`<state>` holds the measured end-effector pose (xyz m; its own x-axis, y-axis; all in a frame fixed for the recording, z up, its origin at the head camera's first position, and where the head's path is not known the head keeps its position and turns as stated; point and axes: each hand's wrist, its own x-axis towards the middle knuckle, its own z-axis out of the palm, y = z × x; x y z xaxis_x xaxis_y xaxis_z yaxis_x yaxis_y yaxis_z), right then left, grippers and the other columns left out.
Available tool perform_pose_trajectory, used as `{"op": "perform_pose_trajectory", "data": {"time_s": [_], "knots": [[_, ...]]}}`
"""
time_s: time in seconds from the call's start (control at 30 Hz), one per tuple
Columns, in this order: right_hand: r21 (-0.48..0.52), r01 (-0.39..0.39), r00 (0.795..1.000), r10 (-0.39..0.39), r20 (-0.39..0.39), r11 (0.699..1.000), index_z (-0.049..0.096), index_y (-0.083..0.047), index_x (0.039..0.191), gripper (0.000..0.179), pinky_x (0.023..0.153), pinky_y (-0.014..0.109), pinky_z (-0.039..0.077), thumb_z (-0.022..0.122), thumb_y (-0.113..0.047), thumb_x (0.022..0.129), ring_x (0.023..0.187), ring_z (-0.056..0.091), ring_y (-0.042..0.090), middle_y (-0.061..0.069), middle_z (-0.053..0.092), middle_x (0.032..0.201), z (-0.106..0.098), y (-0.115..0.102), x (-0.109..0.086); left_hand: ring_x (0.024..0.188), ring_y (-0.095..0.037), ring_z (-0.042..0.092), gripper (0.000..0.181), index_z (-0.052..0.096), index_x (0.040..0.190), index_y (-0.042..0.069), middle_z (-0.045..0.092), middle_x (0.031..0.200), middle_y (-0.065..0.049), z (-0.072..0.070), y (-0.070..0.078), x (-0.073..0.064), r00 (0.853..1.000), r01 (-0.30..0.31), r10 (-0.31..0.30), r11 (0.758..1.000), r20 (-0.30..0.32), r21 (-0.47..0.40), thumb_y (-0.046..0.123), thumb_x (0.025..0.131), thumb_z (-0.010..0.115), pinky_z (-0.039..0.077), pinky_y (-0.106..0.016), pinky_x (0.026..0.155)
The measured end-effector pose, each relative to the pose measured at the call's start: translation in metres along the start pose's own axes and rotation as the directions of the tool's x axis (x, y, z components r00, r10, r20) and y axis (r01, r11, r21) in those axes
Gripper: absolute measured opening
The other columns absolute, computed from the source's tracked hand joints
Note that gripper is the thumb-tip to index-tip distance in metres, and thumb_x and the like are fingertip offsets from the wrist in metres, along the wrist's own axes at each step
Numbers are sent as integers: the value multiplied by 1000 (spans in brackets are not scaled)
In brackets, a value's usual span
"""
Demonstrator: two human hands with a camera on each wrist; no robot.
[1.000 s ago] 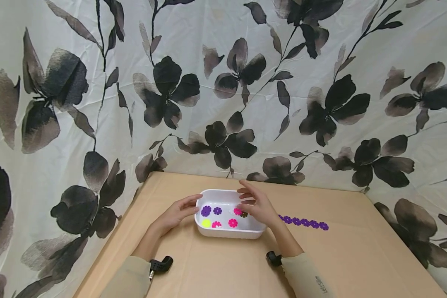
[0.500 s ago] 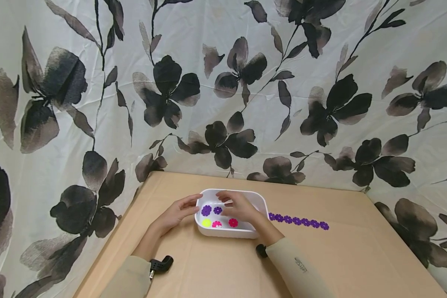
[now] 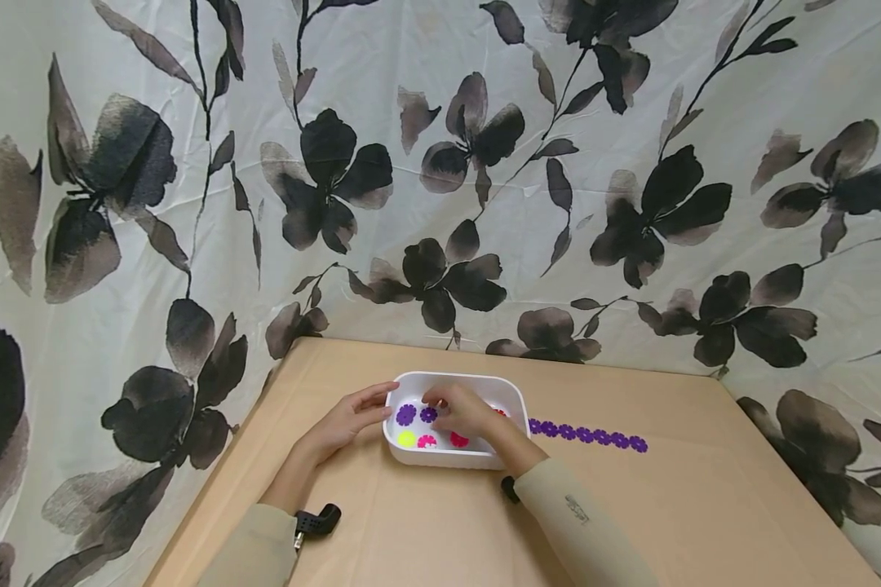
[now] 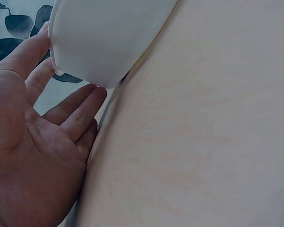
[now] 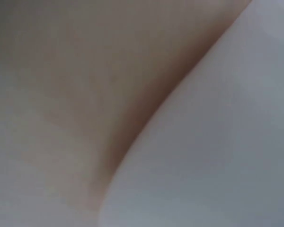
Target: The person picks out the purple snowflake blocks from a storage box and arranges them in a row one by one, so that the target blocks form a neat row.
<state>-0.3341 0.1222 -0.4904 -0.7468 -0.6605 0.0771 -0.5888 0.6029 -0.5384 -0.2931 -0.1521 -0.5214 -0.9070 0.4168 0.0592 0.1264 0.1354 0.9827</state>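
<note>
A white plastic tray holds several small flower-shaped pieces. At its left end, my left hand touches the rim with extended fingers. In the left wrist view, the thumb and fingers of that hand lie against the tray's outer wall. My right hand reaches down inside the tray, fingertips bent right at a purple flower piece; I cannot tell whether they pinch it. Left of it lie another purple flower and a yellow piece. Pink flowers are partly covered by the right hand.
A row of purple flower pieces runs along the tan table to the right of the tray. Behind the table hangs a floral cloth. The right wrist view is filled by the blurred tray wall and tabletop.
My right hand has moved left and down from the tray's right side to the purple flower, its fingers drawing closer together. The left hand has stayed at the rim.
</note>
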Motion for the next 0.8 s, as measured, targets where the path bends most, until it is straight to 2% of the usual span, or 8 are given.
{"op": "perform_pose_trajectory", "data": {"time_s": [0.13,0.23,0.47,0.8], "knots": [[-43,-7,1000,7,5,999,74,-3,117,33,82,28,52,85,-9,86,89,61,20,9,72,100,3,0,2,145,-32,49,57,50,155,22,51,158,-11,0,-1,-1,1000,5,-5,1000,0,3,31,102,69,36,-52,123],[-37,-14,1000,15,19,999,74,-3,112,29,78,25,49,85,-12,87,85,57,16,8,70,95,4,0,5,145,-32,49,57,50,155,22,51,157,-11,0,-1,-1,1000,3,-3,1000,1,1,29,102,69,36,-52,122],[-8,-42,999,42,21,999,73,-4,105,21,76,25,47,83,-11,89,83,53,12,4,64,88,5,0,6,145,-32,49,55,50,155,21,51,157,-13,0,1,-1,1000,3,-3,1000,2,-3,27,103,68,37,-51,122],[24,-89,996,88,9,996,70,-4,100,22,75,23,47,85,-13,88,81,51,11,0,59,84,7,1,3,145,-31,49,56,50,155,21,51,157,-13,0,1,0,1000,4,-4,1000,0,-4,27,103,68,38,-49,122]]}}
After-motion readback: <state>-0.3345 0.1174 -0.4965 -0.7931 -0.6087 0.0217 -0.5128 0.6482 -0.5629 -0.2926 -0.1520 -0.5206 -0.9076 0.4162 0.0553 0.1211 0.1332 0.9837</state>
